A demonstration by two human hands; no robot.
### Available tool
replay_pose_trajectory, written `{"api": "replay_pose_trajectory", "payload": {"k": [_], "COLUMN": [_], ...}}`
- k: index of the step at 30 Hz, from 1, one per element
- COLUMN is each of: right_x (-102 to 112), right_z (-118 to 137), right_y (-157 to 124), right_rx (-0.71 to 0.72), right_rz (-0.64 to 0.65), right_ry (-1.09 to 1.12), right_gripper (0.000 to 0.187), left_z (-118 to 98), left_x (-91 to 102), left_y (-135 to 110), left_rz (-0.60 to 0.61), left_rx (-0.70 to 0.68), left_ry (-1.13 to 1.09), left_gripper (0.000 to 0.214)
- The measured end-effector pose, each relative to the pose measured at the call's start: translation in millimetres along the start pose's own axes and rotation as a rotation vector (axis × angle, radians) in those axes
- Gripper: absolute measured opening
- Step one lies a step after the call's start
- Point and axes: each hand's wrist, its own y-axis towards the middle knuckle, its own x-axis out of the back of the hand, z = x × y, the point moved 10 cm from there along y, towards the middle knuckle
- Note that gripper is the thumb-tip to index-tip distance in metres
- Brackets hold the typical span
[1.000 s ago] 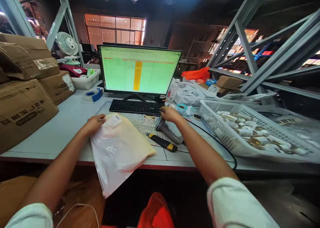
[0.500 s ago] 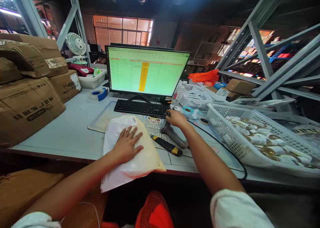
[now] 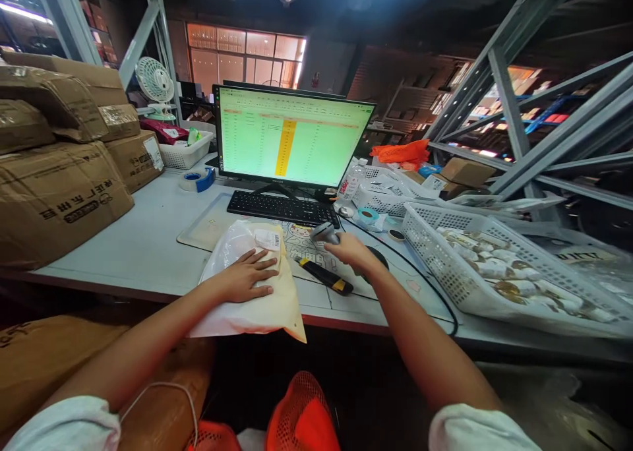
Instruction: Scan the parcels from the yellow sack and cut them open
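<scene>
My left hand (image 3: 248, 277) lies flat, fingers stretched, on a pale plastic mailing bag (image 3: 257, 316) that overhangs the table's front edge. A white label (image 3: 267, 239) shows near the bag's upper end. My right hand (image 3: 352, 252) is closed round a grey barcode scanner (image 3: 325, 233), whose head points left toward the label; its handle is mostly hidden by the fingers. Between bag and right hand, a black and yellow utility knife (image 3: 326, 276) rests on the desk mat. Behind my right hand, a dark mouse (image 3: 378, 257) is partly visible.
A keyboard (image 3: 281, 206) lies before a monitor (image 3: 291, 134) showing a spreadsheet. Cardboard boxes (image 3: 59, 200) are stacked at left, near a blue tape dispenser (image 3: 200, 180). At right stands a white basket (image 3: 435, 266) of small wrapped items. A black cable (image 3: 430, 283) curves across the mat.
My right hand has lifted the scanner off the mat, its head now turned toward the bag. The bag has shifted slightly left under my left hand. The view has moved a little.
</scene>
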Motion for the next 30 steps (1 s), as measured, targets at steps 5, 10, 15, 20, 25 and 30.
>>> {"api": "replay_pose_trajectory", "payload": {"k": [5,10,15,20,25,30], "right_x": [35,37,35,30,-7,-10], "right_z": [60,94,95,49,-9,-25], "right_y": [-18,-27,-23,3,5,1], "right_rx": [0.291,0.386,0.425,0.221,-0.079,-0.157], "right_rz": [0.127,0.116,0.103,-0.075,-0.146,-0.143], "right_ry": [0.112,-0.082,-0.089,-0.171,-0.237,-0.247], "right_gripper": [0.026,0.011,0.015,0.028,0.041,0.047], "left_z": [-1,0,-5,-1,87,153], "left_x": [0.8,1.9,1.3,32.5,100.3,52.1], "left_y": [-1,-2,-3,-6,-58,-89], "left_rz": [-0.008,-0.015,-0.041,-0.187,-0.723,-0.552], "left_rx": [-0.006,0.007,-0.002,0.041,0.533,0.856], "left_ry": [0.003,0.000,0.001,-0.059,-0.086,-0.093], "left_gripper": [0.057,0.058,0.055,0.049,0.050,0.073]}}
